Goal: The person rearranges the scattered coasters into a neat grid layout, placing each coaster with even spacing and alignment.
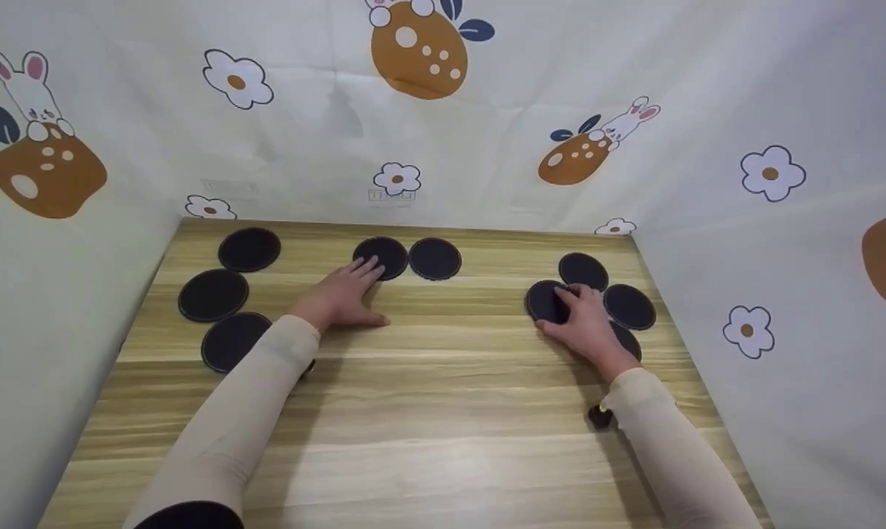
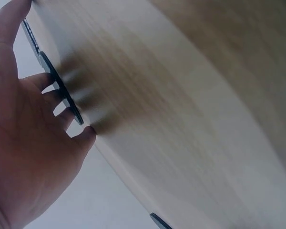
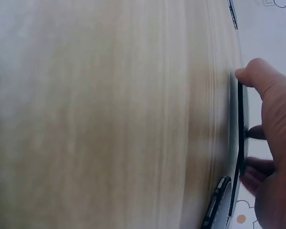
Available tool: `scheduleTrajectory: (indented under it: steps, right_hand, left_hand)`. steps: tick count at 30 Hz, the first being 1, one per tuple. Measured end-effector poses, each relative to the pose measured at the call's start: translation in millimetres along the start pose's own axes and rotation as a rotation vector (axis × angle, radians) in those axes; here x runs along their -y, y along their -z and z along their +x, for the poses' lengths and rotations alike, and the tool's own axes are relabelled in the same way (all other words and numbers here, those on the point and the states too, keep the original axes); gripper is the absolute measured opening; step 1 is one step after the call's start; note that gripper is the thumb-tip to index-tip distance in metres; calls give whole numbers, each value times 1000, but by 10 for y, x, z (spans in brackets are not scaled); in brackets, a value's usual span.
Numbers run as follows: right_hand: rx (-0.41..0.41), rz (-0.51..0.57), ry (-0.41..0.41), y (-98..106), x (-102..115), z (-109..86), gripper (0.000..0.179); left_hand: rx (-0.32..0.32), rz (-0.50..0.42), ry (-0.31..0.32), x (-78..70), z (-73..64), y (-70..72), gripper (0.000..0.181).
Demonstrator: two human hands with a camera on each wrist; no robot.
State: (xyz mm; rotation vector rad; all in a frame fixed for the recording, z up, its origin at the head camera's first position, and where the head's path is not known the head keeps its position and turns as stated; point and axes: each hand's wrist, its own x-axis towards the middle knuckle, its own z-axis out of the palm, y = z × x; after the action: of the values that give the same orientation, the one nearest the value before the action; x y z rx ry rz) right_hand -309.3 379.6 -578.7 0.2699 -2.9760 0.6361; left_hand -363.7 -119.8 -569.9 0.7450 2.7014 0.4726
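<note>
In the head view, my left hand (image 1: 342,295) rests its spread fingertips on a black round coaster (image 1: 388,251) near the back edge. Its thumb points to the right over the bare wood, off the coaster. My right hand (image 1: 584,323) pinches another black coaster (image 1: 542,300) by its rim between thumb and fingers. The right wrist view has this coaster (image 3: 241,119) edge-on, with the thumb at one end and fingers at the other. Directly right of the left hand's coaster lies a second coaster (image 1: 436,258).
Three coasters (image 1: 213,295) form a curve at the left. Behind and right of my right hand are three more, including a rear coaster (image 1: 582,270) and a right one (image 1: 630,307); my hand partly covers the third. Patterned cloth (image 1: 296,139) walls the wooden tabletop (image 1: 428,397).
</note>
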Motion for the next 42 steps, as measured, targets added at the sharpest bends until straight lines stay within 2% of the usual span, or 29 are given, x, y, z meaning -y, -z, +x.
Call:
scheduleTrajectory:
  steps: [5, 14, 26, 42]
  right_hand:
    - [5, -6, 62, 19, 56, 82, 86]
    - [36, 32, 124, 40, 147, 265, 86]
    - [114, 53, 118, 77, 365, 536, 85]
    - [184, 84, 106, 6, 584, 931, 88]
  left_hand:
    - [-8, 0, 6, -87, -78, 61, 112]
    - [-6, -1, -6, -36, -41, 21, 116]
    - [-15, 3, 7, -134, -88, 79, 112]
    - [-13, 12, 21, -117, -93, 53, 111]
